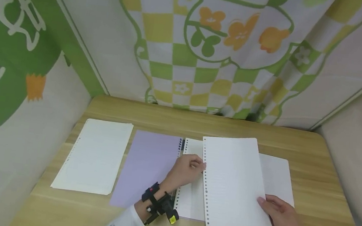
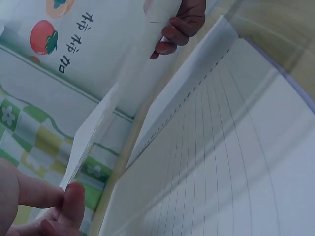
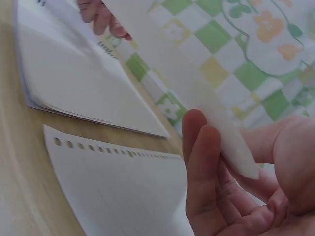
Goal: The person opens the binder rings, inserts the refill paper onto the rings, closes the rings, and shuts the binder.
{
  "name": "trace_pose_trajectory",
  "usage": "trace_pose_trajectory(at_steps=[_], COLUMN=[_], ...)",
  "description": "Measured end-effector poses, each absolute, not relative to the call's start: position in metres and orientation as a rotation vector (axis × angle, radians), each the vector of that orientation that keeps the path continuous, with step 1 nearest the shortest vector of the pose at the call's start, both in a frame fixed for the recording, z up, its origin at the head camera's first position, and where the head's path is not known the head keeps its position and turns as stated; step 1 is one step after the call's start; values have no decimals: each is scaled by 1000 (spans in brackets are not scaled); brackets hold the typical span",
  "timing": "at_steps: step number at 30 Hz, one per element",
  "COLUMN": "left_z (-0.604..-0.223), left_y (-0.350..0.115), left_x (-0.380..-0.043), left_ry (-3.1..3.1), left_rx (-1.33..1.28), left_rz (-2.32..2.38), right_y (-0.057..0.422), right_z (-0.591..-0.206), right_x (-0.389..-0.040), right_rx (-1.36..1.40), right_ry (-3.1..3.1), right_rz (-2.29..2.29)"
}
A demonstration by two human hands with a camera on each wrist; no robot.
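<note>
Loose-leaf paper (image 1: 233,182) with a row of punched holes is held raised over an open ring-bound notebook (image 1: 146,168). Whether it is one sheet or a thin stack I cannot tell. My left hand (image 1: 186,171) pinches the holed edge between thumb and fingertips. At the opposite edge, low down, my right hand (image 1: 284,218) grips the paper between thumb and fingers. Under it shows the notebook's lined page (image 2: 216,147); a purple cover lies on the left side. Another holed sheet (image 3: 118,182) rests on the table, right of the notebook, partly hidden in the head view.
Several stacked holed sheets (image 1: 92,155) lie left of the notebook on the wooden table (image 1: 153,117). A patterned curtain (image 1: 186,69) hangs behind the table's far edge. Pale walls stand at both sides. My left wrist carries a strapped-on black camera (image 1: 160,204).
</note>
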State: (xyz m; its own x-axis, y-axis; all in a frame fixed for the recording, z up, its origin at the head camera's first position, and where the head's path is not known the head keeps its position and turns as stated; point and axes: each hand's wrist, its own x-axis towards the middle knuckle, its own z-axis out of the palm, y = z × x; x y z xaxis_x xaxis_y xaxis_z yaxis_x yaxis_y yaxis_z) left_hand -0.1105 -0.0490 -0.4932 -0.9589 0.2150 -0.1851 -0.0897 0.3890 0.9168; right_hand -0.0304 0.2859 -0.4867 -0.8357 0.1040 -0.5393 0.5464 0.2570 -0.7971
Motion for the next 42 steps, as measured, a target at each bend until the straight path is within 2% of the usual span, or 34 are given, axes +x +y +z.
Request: trace_pose_trajectory(at_steps=[14,30,34,42], left_z=[-498,-505,-501,-500], left_y=[-91,-98,-96,-90], left_x=[-127,-129,-127,-122], left_ry=[2590,2631,2745,2874], left_rx=[-86,-127,-36,416], left_rz=[1315,1232,1134,657], right_y=[211,203,201,202], right_z=[-496,-500,-498,-500], right_x=[-35,-36,-35,-34], right_rx=[439,478,493,508], right_ry=[2430,2372,2348,2326], right_rz=[-1395,-1430,-1425,-1425])
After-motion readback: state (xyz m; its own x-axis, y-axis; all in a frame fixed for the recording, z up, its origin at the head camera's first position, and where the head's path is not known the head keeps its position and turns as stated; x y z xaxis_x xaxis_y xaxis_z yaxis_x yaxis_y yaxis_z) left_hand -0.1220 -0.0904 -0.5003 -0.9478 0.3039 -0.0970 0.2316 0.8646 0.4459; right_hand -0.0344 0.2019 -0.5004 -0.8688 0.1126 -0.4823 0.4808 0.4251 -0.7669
